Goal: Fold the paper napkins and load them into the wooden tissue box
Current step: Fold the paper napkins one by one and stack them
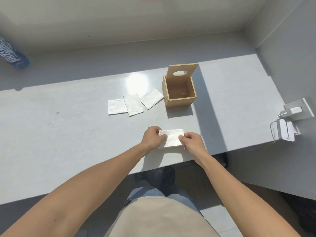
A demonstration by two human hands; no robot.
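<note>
A white paper napkin (172,138) lies near the table's front edge, its far edge folded over. My left hand (152,136) pinches its left side and my right hand (192,141) pinches its right side. Beyond my hands, three more white napkins lie in a row: a left one (116,106), a middle one (133,104) overlapping it, and a right one (151,98). The wooden tissue box (180,100) stands right of them, open and with nothing visible inside. Its lid (182,71), with an oval hole, tilts up behind it.
The grey table (68,127) ends just in front of my hands. A white charger and cable (289,113) sit at its right edge beside a white device (283,130). A dark printed bottle (12,55) lies at the far left. Walls close in behind and to the right.
</note>
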